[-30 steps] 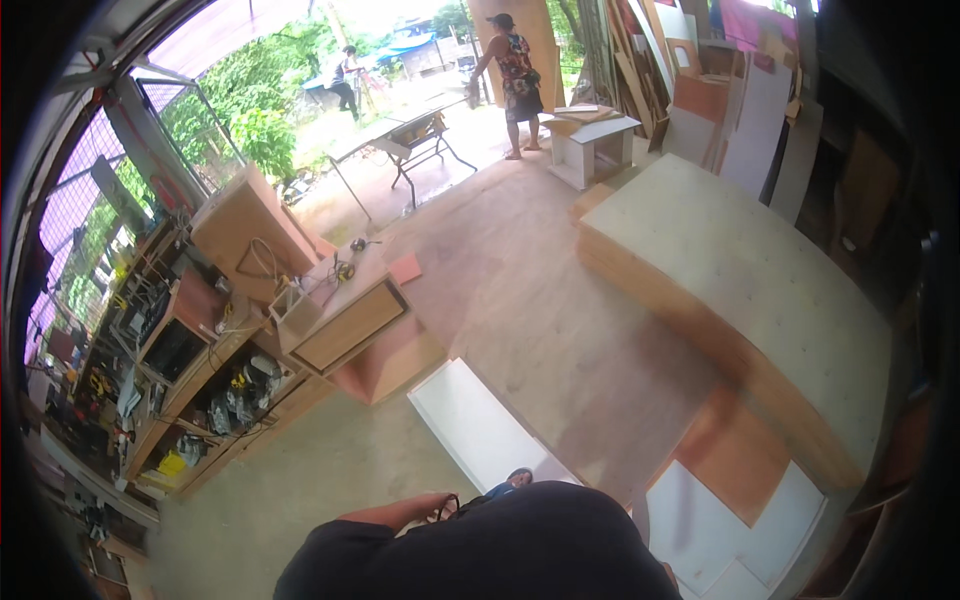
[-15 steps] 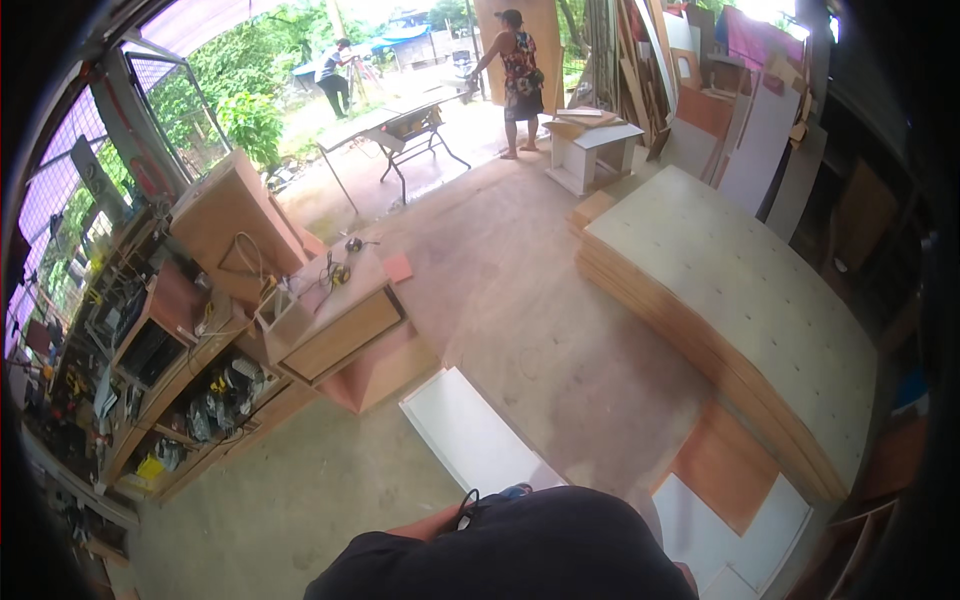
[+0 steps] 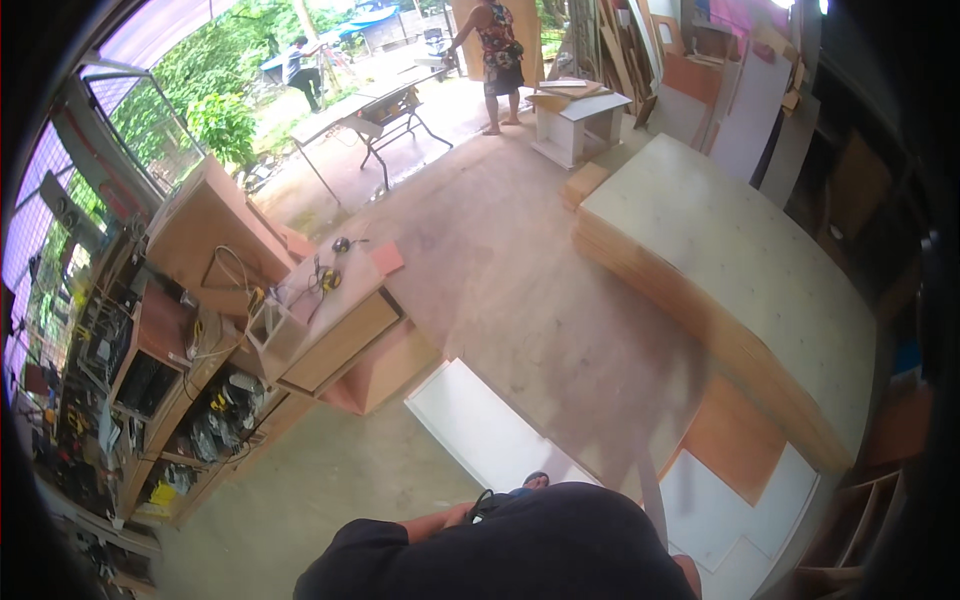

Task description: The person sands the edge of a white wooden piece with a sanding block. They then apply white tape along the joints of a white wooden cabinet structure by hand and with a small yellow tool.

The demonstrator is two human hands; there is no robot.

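The person's dark-clad torso (image 3: 520,545) fills the lower edge of the head view. The left forearm (image 3: 435,523) lies across the front of the body, bare below a short dark sleeve; its hand is hidden behind a small dark object (image 3: 487,503) at the chest, so whether the fingers are open or closed cannot be told. The right hand is out of sight. Just beyond the forearm, a foot in a dark sandal (image 3: 535,481) rests at the near end of a long white panel (image 3: 480,430) lying flat on the concrete floor (image 3: 330,480). To the person's left stands a wooden counter (image 3: 335,310) carrying cables and a yellow-and-black tool (image 3: 328,280), with cluttered tool shelves (image 3: 150,400) beside it. To the right, a large stack of pale boards (image 3: 740,270) sits on the floor, with white and orange offcuts (image 3: 730,470) near its close corner. At the far opening, another person in a patterned dress (image 3: 497,55) stands near a folding metal stand (image 3: 385,115) and a small white cabinet (image 3: 580,120).
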